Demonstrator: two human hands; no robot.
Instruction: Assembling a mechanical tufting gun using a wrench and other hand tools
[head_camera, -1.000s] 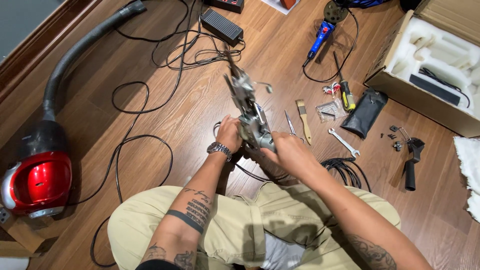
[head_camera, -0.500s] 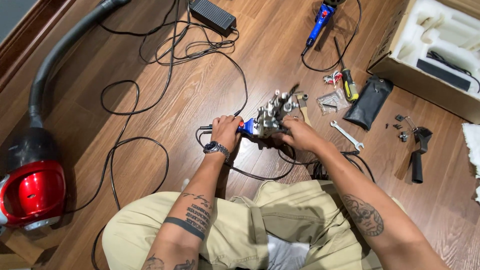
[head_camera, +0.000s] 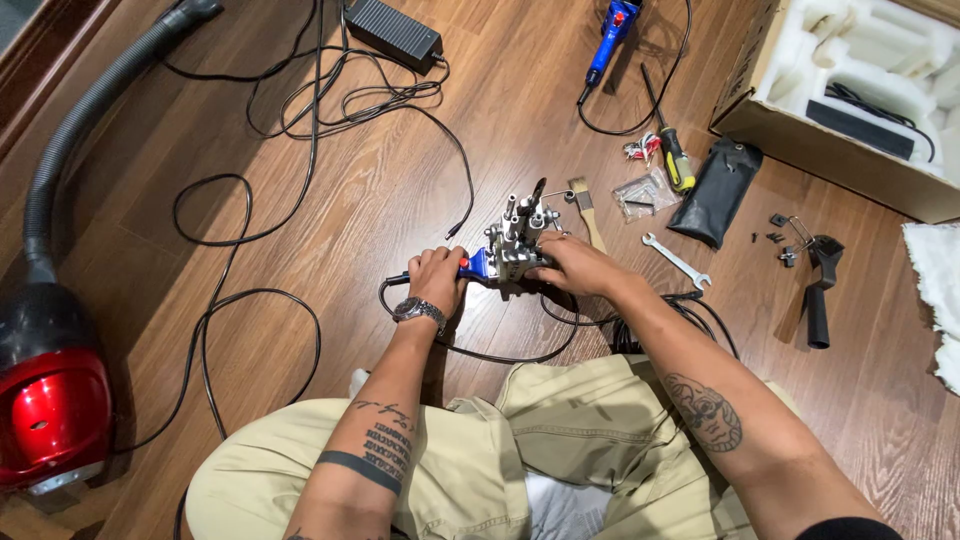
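Left hand (head_camera: 437, 277) closed around blue handle of metal power tool (head_camera: 512, 245) lying on wooden floor (head_camera: 330, 200), right hand (head_camera: 572, 265) gripping its metal body, brush (head_camera: 587, 207) just beside, wrench (head_camera: 676, 259) near.

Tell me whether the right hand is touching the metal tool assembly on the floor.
Touching. The head view shows the right hand wrapped against the side of the metal tool assembly, with no gap, while the left hand grips its blue handle end.

Red vacuum cleaner (head_camera: 45, 400), blue-handled tool (head_camera: 505, 255)
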